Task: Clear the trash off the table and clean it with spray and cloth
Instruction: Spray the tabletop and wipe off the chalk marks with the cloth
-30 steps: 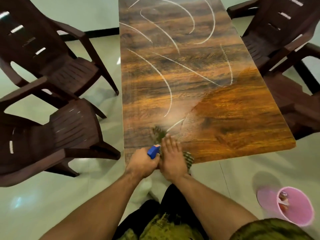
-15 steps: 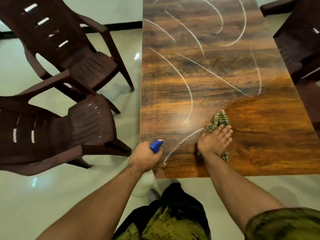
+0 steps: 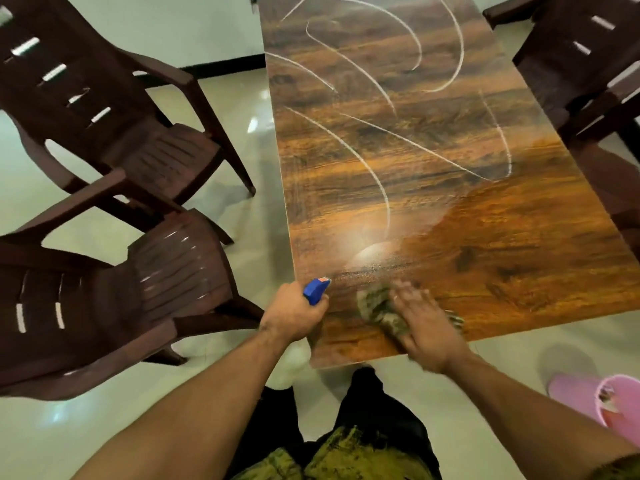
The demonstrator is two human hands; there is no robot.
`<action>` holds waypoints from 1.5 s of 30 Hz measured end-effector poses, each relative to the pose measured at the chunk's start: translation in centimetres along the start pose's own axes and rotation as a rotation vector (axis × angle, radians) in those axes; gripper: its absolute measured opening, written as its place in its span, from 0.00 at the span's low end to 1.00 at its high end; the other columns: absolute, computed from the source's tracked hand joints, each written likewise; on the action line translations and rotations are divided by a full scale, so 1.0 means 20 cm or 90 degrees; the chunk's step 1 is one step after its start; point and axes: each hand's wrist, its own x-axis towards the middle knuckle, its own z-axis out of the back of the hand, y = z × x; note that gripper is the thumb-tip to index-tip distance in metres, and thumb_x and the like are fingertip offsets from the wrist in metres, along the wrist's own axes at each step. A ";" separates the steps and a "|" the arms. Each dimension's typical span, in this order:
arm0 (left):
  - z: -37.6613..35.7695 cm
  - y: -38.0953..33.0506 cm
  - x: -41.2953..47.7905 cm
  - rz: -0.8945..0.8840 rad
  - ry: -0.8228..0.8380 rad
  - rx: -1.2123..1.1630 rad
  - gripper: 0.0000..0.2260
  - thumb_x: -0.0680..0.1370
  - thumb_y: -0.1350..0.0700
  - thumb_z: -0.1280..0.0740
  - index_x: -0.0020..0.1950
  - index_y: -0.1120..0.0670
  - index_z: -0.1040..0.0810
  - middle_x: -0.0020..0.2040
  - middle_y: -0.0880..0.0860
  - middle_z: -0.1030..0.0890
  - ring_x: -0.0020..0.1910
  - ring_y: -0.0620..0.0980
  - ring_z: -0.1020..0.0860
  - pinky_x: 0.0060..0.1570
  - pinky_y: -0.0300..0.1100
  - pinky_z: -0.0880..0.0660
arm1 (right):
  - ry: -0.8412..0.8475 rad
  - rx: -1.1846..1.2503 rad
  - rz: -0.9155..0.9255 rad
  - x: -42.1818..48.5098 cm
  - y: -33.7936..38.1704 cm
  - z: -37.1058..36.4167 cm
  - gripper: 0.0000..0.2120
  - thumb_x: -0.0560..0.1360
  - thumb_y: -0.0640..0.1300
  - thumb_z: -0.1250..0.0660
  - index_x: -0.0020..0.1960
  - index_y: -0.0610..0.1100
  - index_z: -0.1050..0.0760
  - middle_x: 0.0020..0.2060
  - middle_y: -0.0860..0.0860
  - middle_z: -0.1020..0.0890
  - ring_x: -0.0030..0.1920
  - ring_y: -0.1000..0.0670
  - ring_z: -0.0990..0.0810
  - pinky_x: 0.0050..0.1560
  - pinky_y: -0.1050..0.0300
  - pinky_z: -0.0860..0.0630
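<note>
Pale floor, two brown chairs off the table's left edge. At the near-left corner, the left hand grips the spray bottle. Just right, the blurred right hand, fingers spread, presses the cloth flat by the near edge. Pink bin far right.

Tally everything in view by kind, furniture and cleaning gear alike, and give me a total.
chairs: 4
table: 1
spray bottle: 1
cloth: 1
pink bin: 1
Total: 8
</note>
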 end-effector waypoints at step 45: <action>0.53 -0.28 0.76 -0.286 0.216 0.228 0.13 0.75 0.53 0.33 0.33 0.51 0.33 0.28 0.49 0.29 0.27 0.50 0.33 0.30 0.42 0.35 | -0.142 0.229 -0.686 0.88 0.56 0.26 0.34 0.83 0.55 0.53 0.81 0.37 0.57 0.80 0.37 0.56 0.80 0.38 0.59 0.79 0.43 0.60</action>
